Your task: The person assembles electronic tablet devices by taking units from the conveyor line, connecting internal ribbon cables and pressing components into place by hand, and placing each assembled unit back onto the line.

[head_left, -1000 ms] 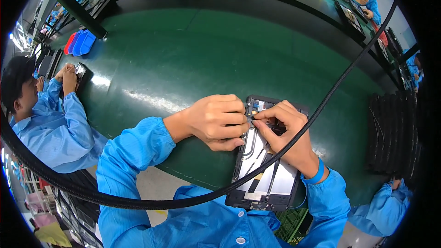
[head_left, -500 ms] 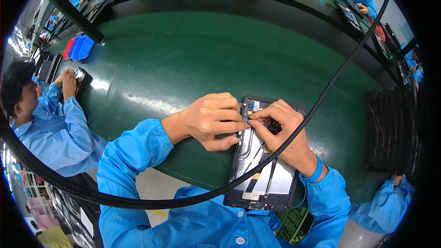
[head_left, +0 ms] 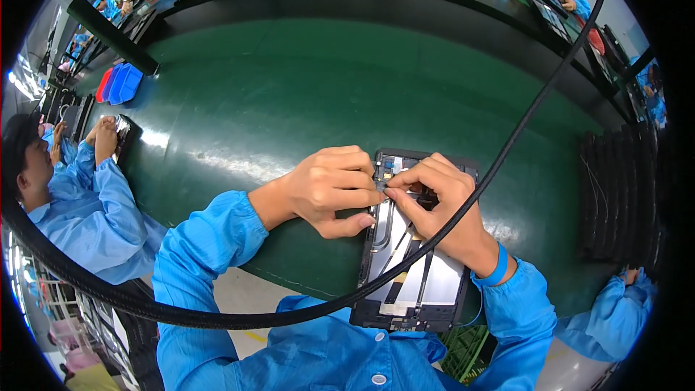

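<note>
An opened tablet (head_left: 445,279) lies on the green table, its black frame around pale silver battery panels, dark ribbon cables and a small circuit area at the far end. My left hand (head_left: 326,192) is at its upper left edge, fingers curled and fingertips close together against the frame. From the right, my right hand (head_left: 443,206) reaches over the tablet with thumb and index finger pinched at the same spot. Whatever small part lies between the fingertips is too small and hidden to name. A blue wristband (head_left: 498,268) circles my right wrist, with a thin cord hanging from it.
A thick black cable (head_left: 239,321) arcs across the view, in front of the tablet. Blue and red bins (head_left: 123,83) stand far left on the table (head_left: 289,87). A co-worker (head_left: 79,203) handles a device at left. Black trays (head_left: 615,199) are stacked at right.
The view has shifted slightly. My right thumb and index finger stay pinched at the tablet's upper left edge, and my left hand stays beside them, with hardly any movement.
</note>
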Demonstrator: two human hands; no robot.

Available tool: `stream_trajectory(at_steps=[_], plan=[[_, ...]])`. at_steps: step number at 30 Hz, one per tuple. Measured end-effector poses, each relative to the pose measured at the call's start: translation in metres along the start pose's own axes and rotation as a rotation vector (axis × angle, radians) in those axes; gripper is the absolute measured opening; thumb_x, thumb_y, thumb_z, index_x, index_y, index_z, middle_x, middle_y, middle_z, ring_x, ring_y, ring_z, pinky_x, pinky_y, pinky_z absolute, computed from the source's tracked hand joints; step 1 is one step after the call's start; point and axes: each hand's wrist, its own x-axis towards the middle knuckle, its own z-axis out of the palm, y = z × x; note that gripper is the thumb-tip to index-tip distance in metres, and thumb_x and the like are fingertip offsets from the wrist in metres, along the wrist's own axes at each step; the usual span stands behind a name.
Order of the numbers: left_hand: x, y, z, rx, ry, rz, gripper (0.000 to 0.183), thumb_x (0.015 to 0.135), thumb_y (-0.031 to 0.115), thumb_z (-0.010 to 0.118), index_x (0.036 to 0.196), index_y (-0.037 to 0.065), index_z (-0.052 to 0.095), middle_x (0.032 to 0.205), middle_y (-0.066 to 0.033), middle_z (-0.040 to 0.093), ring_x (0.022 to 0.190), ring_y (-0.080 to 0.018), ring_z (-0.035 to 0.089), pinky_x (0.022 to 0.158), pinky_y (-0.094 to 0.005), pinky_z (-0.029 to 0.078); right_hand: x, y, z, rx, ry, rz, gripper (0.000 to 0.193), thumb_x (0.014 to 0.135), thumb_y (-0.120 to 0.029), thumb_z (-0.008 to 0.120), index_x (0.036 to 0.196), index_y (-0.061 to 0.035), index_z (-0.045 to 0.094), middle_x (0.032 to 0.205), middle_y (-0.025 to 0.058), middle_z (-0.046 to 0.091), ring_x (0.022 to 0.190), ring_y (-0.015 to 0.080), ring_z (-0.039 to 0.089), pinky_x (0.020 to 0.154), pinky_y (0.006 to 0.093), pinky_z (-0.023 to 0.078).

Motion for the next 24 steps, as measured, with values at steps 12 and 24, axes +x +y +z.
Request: stream_trajectory(at_steps=[12,24], plan=[[-0.005,-0.0016,-0.0057,0.031,-0.017,0.006,0.03,0.081,0.025,0.086,0.1,0.001,0.081,0.091,-0.0074,0.073,0.083,-0.0293,0.068,0.068,-0.0413,0.056,0.0022,0.0006,-0.0004,0.005,-0.011,-0.013,0.009,0.087,-0.003,0.085,0.094,-0.002,0.078,0.088,0.011,0.076,0.082,0.0298,0.069,0.072,0.0403,0.054],[0.0018,-0.002,-0.0061,0.043,-0.054,0.043,0.027,0.082,0.021,0.085,0.096,0.0,0.079,0.09,-0.009,0.072,0.083,-0.0301,0.067,0.071,-0.0416,0.057,0.003,0.0021,-0.0005,0.011,-0.008,-0.006,0.012,0.086,-0.003,0.086,0.095,-0.0019,0.078,0.086,0.0115,0.076,0.084,0.0308,0.07,0.073,0.0407,0.055]])
